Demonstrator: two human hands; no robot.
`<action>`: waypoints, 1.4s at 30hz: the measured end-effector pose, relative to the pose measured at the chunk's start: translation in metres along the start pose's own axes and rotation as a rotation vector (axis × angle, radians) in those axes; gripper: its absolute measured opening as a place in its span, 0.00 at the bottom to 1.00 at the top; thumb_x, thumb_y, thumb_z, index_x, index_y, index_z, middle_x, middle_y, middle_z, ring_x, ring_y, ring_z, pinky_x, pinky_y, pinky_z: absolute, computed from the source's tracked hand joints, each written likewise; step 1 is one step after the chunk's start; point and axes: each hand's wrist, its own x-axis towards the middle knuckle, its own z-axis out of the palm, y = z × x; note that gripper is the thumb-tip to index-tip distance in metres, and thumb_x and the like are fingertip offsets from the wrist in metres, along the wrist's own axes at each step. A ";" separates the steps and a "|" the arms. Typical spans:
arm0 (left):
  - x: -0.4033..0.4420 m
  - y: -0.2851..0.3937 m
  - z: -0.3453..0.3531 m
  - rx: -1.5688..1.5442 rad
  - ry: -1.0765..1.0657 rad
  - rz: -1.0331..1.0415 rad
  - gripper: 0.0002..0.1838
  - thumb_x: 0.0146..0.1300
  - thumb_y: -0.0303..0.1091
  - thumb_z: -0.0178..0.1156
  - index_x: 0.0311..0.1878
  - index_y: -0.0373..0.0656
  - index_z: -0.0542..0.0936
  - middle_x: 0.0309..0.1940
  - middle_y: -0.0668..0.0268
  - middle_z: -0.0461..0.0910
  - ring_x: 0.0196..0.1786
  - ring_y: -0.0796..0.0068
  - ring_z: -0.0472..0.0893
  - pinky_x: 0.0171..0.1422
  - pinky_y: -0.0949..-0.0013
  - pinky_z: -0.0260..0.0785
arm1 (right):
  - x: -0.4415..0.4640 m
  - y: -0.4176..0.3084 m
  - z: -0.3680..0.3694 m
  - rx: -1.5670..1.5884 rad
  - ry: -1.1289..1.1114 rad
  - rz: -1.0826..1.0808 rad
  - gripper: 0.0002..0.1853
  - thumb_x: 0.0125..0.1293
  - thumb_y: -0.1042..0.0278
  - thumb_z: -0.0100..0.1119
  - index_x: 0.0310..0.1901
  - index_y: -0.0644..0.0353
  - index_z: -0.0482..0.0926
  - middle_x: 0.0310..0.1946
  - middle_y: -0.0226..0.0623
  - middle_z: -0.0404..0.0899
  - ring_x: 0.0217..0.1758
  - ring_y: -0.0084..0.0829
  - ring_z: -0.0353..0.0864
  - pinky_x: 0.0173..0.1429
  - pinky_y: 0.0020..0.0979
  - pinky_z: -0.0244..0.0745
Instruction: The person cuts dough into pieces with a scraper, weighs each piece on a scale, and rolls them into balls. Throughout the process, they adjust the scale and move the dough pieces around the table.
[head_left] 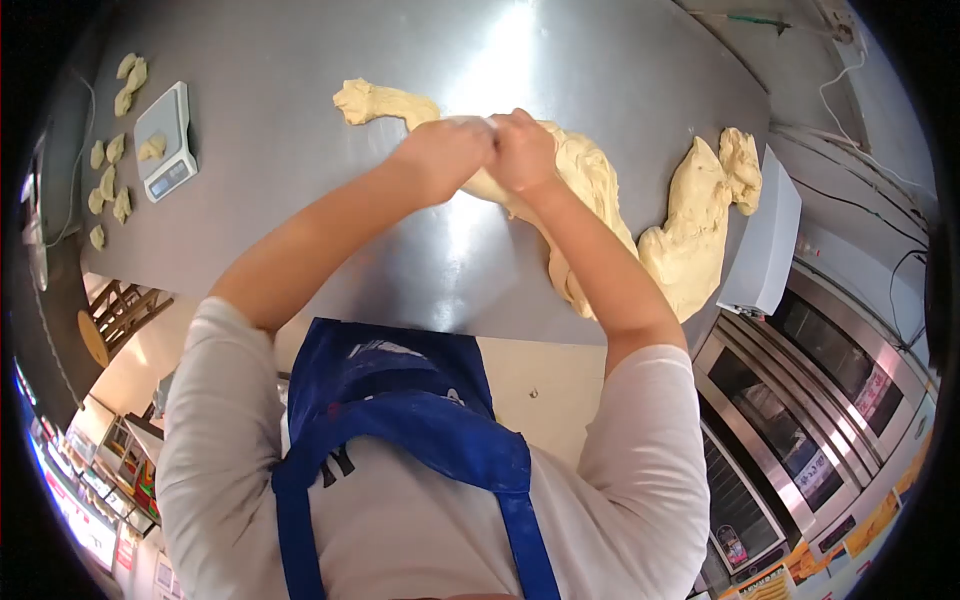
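Note:
My left hand (445,158) and my right hand (522,150) meet above the steel table, both closed, with some blur. A pale sliver shows at the top between them, but what they grip is hidden. Beneath and behind them lies a long strip of yellowish dough (395,102), which widens to the right into a large folded mass (588,175). The hands cover its middle, so I cannot tell whether they touch it. Another big lump of dough (692,225) rests farther right.
On the left of the steel table (270,130) stands a white digital scale (168,178) with a small dough piece (152,148) on it. Several small dough pieces (107,183) lie beside it. A white box-like object (765,240) borders the right edge, with steel ovens (800,400) beyond.

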 end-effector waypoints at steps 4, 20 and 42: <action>-0.051 0.012 0.000 0.161 -0.162 -0.169 0.21 0.49 0.26 0.64 0.50 0.42 0.74 0.52 0.55 0.74 0.54 0.55 0.76 0.55 0.56 0.70 | -0.007 -0.030 -0.065 0.110 0.172 -0.052 0.11 0.60 0.59 0.59 0.28 0.57 0.81 0.26 0.40 0.81 0.34 0.37 0.81 0.37 0.37 0.76; 0.024 0.034 0.072 0.254 0.093 -0.199 0.21 0.48 0.29 0.62 0.48 0.42 0.74 0.36 0.63 0.75 0.44 0.64 0.79 0.44 0.61 0.74 | -0.075 0.041 -0.053 -0.104 -0.102 -0.124 0.06 0.58 0.67 0.58 0.31 0.60 0.78 0.29 0.40 0.81 0.25 0.41 0.81 0.30 0.38 0.78; 0.003 0.128 0.149 0.140 0.119 -0.363 0.14 0.54 0.29 0.56 0.46 0.40 0.74 0.41 0.63 0.77 0.50 0.65 0.78 0.50 0.65 0.74 | -0.139 0.049 -0.068 0.013 -0.283 -0.190 0.11 0.60 0.72 0.53 0.43 0.64 0.79 0.41 0.49 0.79 0.39 0.46 0.81 0.43 0.40 0.77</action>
